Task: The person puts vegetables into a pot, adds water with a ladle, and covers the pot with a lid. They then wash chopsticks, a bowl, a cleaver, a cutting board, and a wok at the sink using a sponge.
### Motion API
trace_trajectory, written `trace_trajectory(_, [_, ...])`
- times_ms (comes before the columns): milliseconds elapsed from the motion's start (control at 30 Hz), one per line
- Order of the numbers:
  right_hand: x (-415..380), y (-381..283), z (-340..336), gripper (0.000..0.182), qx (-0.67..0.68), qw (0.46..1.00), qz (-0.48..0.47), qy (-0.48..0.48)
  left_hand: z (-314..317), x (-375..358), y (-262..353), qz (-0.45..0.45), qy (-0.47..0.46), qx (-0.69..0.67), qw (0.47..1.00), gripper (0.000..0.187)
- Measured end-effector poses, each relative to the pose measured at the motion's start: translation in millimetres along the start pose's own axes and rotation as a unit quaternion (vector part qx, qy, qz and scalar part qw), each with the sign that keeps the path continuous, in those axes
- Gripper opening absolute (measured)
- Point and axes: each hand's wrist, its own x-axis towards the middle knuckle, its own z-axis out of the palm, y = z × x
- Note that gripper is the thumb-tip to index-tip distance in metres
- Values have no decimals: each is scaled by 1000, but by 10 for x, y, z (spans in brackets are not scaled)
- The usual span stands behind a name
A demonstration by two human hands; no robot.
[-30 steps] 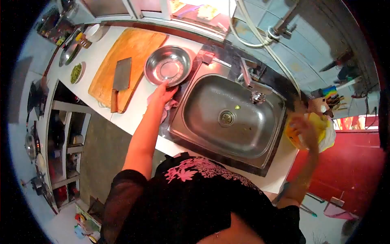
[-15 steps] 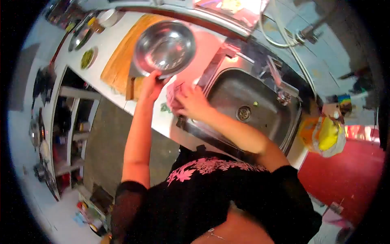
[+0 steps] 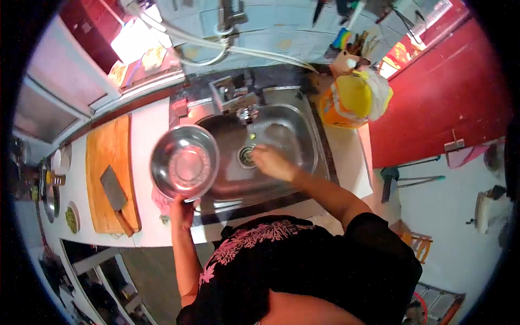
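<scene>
My left hand (image 3: 183,210) grips the near rim of a shiny metal bowl (image 3: 205,169), which hangs tilted over the left edge of the sink. Nothing shows inside the bowl. My right hand (image 3: 269,162) is over the steel sink (image 3: 281,187), beside the drain (image 3: 247,157); its fingers point left and are blurred, so whether they hold anything is hidden. A small green scrap (image 3: 252,136) lies in the sink just behind the drain. The faucet (image 3: 247,112) stands at the sink's back edge. Part of a pink cloth (image 3: 160,201) shows beside the bowl.
A cleaver (image 3: 113,188) lies on the wooden cutting board (image 3: 97,162) at the left. Farther left are a dish of green food (image 3: 71,218) and a white bowl. A yellow-orange container (image 3: 342,108) with a plastic bag stands right of the sink.
The view has swung right. The bowl has moved off the cutting board toward the sink, uncovering the cleaver. My right hand has left the pink cloth and is over the sink.
</scene>
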Motion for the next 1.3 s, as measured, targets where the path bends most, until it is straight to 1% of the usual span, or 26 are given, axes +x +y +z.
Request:
trace_trajectory(33, [-83,141,-263,12,-39,997,6,63,171,-16,-83,-12,-15,-4,1000,17])
trace_trajectory(100, [-198,290,-960,12,-154,971,16,184,525,-75,-201,-54,-42,28,997,15])
trace_trajectory(133, [-240,338,-1322,12,-221,946,16,239,663,-84,-266,-60,-45,32,997,15])
trace_trajectory(167, [-279,365,-1683,15,-247,922,45,295,745,-97,-317,-66,-46,37,996,15])
trace_trajectory(200, [-339,455,-1975,18,-271,894,72,349,586,75,-431,-94,-66,55,992,18])
trace_trajectory(267, [-550,843,-2393,27,-348,809,122,457,881,-75,-412,-88,-72,71,991,19])
trace_trajectory(333, [-629,944,-2710,33,-382,785,208,441,997,-130,-414,-88,-68,73,991,18])
trace_trajectory(433, [-750,1193,-2877,35,-412,777,245,408,1056,-121,-411,-87,-82,96,988,14])
trace_trajectory(467, [-755,1106,-2937,36,-416,784,287,361,986,-52,-441,-91,-67,90,990,11])
trace_trajectory(567, [-667,874,-3058,34,-372,795,171,447,1084,-170,-412,-66,-70,78,992,9])
trace_trajectory(600, [-617,931,-3073,28,-426,788,95,434,1117,-202,-398,-73,-76,83,991,13])
trace_trajectory(700, [-282,671,-2862,22,-362,837,56,407,1225,-261,-386,-88,-82,81,989,21])
trace_trajectory(733, [-122,708,-2707,22,-338,873,118,332,1243,-262,-400,-89,-84,86,989,23])
trace_trajectory(767, [42,857,-2487,22,-309,900,179,252,1252,-258,-415,-90,-85,91,988,26])
trace_trajectory(833, [404,1399,-1968,30,-335,917,132,175,1279,-217,-423,-99,-92,110,985,29])
trace_trajectory(933, [748,1735,-1596,40,-377,880,227,178,1282,-192,-430,-109,-86,117,983,29])
trace_trajectory(967, [854,1862,-1559,48,-323,887,295,145,1295,-216,-414,-93,-69,143,983,30])
trace_trajectory(1000, [857,1936,-1516,53,-281,894,288,197,1327,-228,-396,-97,-60,146,983,30])
trace_trajectory(1033, [913,2301,-1332,56,-299,879,317,193,1359,-239,-378,-103,-52,150,982,31])
trace_trajectory(1067, [940,2671,-1124,53,-286,868,336,225,1387,-262,-363,-108,-40,149,982,31])
trace_trajectory(1100, [936,2931,-1005,49,-260,874,341,227,1386,-273,-336,-116,-32,151,981,32])
trace_trajectory(1133, [936,3185,-889,46,-234,879,346,229,1252,-172,-380,-138,-54,123,981,34])
trace_trajectory(1200, [1055,2327,-1173,42,-82,907,363,194,1237,-148,-357,-126,-49,126,983,35])
trace_trajectory(1233, [1117,1828,-1342,40,-9,909,376,179,1231,-139,-368,-122,-48,125,983,35])
trace_trajectory(1267, [1237,1801,-1181,38,-37,927,311,208,1269,-130,-324,-158,-28,122,979,34])
trace_trajectory(1300, [1345,1481,-1123,35,5,937,255,238,1282,-113,-322,-142,-45,123,981,33])
